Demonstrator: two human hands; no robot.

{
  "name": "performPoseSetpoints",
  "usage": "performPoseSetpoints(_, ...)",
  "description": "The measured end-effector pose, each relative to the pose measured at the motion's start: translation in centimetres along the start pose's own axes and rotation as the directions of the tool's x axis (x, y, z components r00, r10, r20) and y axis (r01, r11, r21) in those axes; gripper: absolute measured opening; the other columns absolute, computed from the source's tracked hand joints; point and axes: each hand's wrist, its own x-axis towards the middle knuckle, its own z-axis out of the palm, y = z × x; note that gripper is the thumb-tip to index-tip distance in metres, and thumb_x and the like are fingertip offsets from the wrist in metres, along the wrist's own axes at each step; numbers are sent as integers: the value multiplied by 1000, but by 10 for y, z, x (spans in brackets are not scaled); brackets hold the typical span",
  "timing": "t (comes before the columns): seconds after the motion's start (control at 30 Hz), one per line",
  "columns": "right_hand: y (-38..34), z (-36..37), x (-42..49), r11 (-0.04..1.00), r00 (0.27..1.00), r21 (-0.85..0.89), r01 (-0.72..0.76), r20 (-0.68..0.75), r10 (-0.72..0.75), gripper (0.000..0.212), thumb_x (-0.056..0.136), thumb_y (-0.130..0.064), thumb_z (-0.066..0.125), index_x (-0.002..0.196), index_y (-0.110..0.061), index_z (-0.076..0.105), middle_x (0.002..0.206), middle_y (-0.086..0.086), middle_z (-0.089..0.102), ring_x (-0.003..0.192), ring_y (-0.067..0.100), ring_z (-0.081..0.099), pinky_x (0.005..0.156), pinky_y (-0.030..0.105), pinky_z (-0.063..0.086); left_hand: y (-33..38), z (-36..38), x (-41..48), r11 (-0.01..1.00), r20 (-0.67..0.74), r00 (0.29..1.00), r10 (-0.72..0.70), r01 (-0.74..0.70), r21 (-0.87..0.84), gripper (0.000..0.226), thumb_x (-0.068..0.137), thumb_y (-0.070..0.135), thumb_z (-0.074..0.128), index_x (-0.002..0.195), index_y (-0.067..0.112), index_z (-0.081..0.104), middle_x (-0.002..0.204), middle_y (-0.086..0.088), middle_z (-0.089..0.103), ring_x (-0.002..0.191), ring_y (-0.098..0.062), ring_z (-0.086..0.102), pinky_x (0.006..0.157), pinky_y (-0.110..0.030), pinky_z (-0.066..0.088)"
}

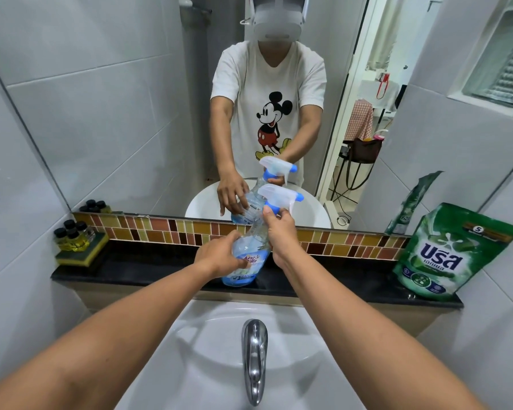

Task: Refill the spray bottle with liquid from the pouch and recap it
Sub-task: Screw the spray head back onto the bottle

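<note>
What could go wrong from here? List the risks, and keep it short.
1. The left hand holds the spray bottle tilted over the narrow black ledge. If the right hand twists off the spray head, blue liquid may spill.
2. The green pouch stands near the ledge's far right end, so a hasty reach could topple it.

Home bathroom. White sink (219, 335) with chrome tap (254, 359); wall mirror (131, 99) above black shelf (160, 269); grey wall tiles (18, 173); mosaic tile strip (172, 229); small toiletry bottles (73, 233).
</note>
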Motion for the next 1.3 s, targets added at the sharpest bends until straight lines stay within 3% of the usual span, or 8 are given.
performPoseSetpoints(0.17,2,-2,-1,994,984,7,-105,144,103,46,97,-48,54,133,-20,53,125,7,67,108,21,67,85,36,59,-2,-1,0,1000,12,1000,-10,11,-21,69,75,58,76,132,36,43,125,7,68,107,-21,66,74,-32,47)
performPoseSetpoints(0.23,1,-10,-2,988,972,103,-115,215,90,37,98,-39,56,130,-19,57,117,7,71,98,16,70,72,30,59,-3,-1,0,999,19,1000,-11,12,-30,68,75,57,77,130,36,44,124,7,68,107,-22,66,75,-33,47)
performPoseSetpoints(0.37,-3,-16,1,957,967,266,-112,249,44,19,97,-22,59,115,-17,64,103,5,74,91,18,71,79,36,58,-1,-1,0,1000,32,1000,-1,1,-19,67,74,55,78,129,34,46,125,7,68,107,-22,66,83,-37,53)
performPoseSetpoints(0.6,-6,-8,4,965,993,233,-122,23,120,25,84,-16,77,107,-11,68,96,9,74,85,23,70,74,40,59,5,1,0,1000,24,1000,13,-13,-4,66,75,54,77,130,35,46,126,7,68,107,-21,66,82,-36,53)
performPoseSetpoints(0.73,-10,-14,-1,961,976,242,-137,201,88,24,91,-15,68,115,-15,64,96,5,74,86,19,71,68,35,58,3,0,-1,1000,40,999,4,-3,-29,67,74,55,78,129,35,45,125,8,68,106,-20,66,82,-38,54)
performPoseSetpoints(0.83,-9,-22,-3,952,951,273,-139,306,51,18,98,-13,58,115,-14,63,96,4,75,88,16,70,75,33,59,1,0,-1,999,49,999,-6,8,-46,65,73,56,79,125,36,46,123,8,69,104,-19,67,83,-39,55)
performPoseSetpoints(1.17,-9,-17,-2,966,968,227,-127,240,71,37,92,-13,68,128,-9,60,102,7,75,89,18,72,72,35,60,5,-1,-3,999,52,999,3,-1,-37,63,73,55,79,123,37,46,123,8,69,103,-19,67,83,-41,57)
performPoseSetpoints(1.3,-5,-21,0,961,954,254,-105,297,26,18,98,-16,57,115,-15,64,101,4,74,93,19,69,92,43,55,4,-1,-3,1000,39,999,7,-6,-11,58,74,54,78,120,34,47,122,7,70,106,-22,67,84,-39,53)
